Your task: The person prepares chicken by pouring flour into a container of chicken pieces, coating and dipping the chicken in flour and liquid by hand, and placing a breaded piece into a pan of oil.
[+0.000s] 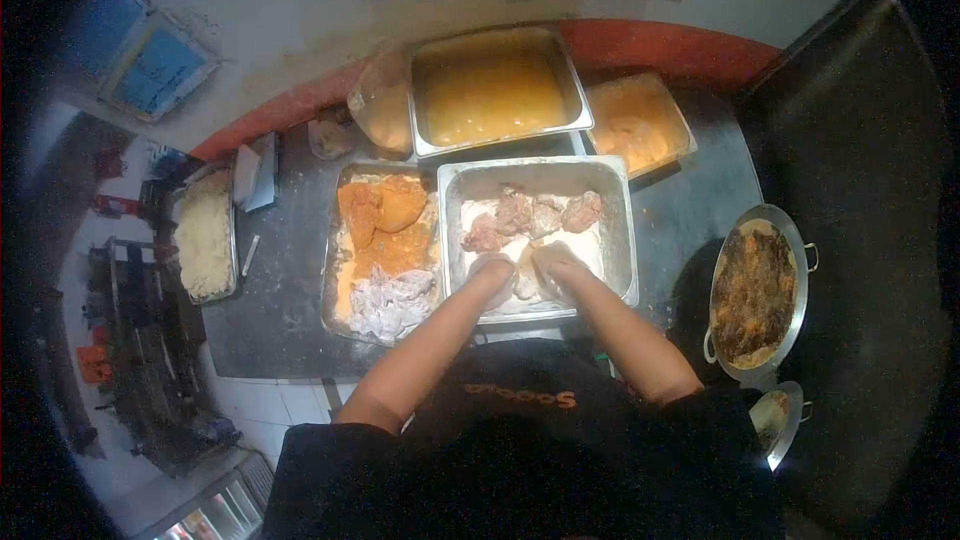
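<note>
Both my hands reach down into a deep metal pan (632, 240) of white flour (588, 252). My left hand (494, 274) and my right hand (556, 268) seem to wear thin clear gloves. Their fingers curl inward around a flour-coated piece of chicken (527, 282) at the near side of the pan. My fingertips are partly hidden in the flour. Beyond my hands, several raw chicken pieces (515, 212) lie on the flour, lightly dusted.
Left of the pan, a shallow tray (328, 285) holds orange-coated meat (380, 208) and floured pieces (388, 302). Behind stand a pan of yellow-orange liquid (490, 90) and a tub of orange powder (640, 125). A tray of pale flour (205, 230) sits far left; round pans (757, 295) are at right.
</note>
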The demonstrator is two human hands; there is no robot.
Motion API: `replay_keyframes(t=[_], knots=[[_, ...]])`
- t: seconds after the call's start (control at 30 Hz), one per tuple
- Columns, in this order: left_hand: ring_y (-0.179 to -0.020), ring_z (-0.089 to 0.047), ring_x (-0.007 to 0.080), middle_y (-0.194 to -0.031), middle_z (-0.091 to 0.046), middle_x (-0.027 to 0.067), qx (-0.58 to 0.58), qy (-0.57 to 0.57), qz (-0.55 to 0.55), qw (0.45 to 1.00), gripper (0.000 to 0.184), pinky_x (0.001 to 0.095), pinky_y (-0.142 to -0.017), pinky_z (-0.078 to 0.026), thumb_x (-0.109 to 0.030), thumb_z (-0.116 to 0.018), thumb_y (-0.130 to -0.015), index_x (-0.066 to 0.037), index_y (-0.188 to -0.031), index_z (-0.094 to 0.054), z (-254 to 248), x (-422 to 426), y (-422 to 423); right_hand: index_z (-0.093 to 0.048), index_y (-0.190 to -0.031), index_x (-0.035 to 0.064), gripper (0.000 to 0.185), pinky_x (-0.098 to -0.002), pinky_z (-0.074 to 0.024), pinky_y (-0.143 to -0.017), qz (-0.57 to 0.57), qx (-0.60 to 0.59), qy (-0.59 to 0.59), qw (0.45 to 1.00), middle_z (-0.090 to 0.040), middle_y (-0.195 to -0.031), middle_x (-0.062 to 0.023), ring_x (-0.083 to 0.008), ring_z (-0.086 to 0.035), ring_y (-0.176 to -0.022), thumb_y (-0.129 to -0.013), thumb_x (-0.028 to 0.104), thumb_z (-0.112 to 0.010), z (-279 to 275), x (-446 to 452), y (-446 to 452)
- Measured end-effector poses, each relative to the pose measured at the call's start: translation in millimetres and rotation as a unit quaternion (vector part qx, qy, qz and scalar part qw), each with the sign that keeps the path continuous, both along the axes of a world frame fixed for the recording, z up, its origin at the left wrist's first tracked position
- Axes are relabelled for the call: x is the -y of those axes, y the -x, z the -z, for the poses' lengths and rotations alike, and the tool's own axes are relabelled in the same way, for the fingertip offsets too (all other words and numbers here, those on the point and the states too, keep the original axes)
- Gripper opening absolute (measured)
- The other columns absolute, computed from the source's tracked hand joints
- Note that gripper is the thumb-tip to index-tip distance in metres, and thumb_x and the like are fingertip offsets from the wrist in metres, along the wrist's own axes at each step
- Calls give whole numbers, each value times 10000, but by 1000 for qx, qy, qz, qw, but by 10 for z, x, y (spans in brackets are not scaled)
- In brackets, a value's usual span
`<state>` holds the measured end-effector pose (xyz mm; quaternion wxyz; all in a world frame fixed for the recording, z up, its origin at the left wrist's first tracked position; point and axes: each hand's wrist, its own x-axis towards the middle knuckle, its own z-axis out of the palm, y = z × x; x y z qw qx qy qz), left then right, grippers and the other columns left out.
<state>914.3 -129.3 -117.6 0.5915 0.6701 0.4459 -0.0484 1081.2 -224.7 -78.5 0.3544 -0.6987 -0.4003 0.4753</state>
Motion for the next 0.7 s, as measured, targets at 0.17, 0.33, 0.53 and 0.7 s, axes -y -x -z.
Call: replay_keyframes(t=[0.17,0.33,0.53,0.7], knots=[[-569,-508,200,-657,-510,46,130,399,-354,836,85,368,-475,-430,-113,-496,-820,-102,-777,-568,-507,-92,57,-603,-1069,46,399,-396,-507,-698,92,-450,170,872,-649,-969,-149,-297,-636,-831,-877,311,-374,-645,-252,5],[-564,-521,188,-659,-531,59,129,392,-468,782,103,349,-427,-401,-84,-533,-804,-102,-704,-549,-1484,-58,-7,-567,-1105,53,394,-369,-490,-776,335,-444,178,812,-620,-1011,-112,-249,-615,-890,-869,340,-439,-1071,-106,-150],[-660,-553,195,-799,-579,99,84,290,-372,878,107,351,-551,-447,-55,-546,-786,-24,-873,-599,-798,209,-334,-571,-961,75,126,-340,-479,-554,276,-335,143,890,-580,-825,-55,-172,-570,-674,-892,148,-495,-182,-258,404],[-724,-563,216,-837,-585,101,103,432,-377,813,160,375,-565,-454,-82,-541,-813,-18,-946,-604,-649,71,-396,-575,-948,89,142,-360,-494,-583,270,-433,134,850,-561,-813,-54,-197,-559,-700,-873,192,-512,-1040,-475,540]])
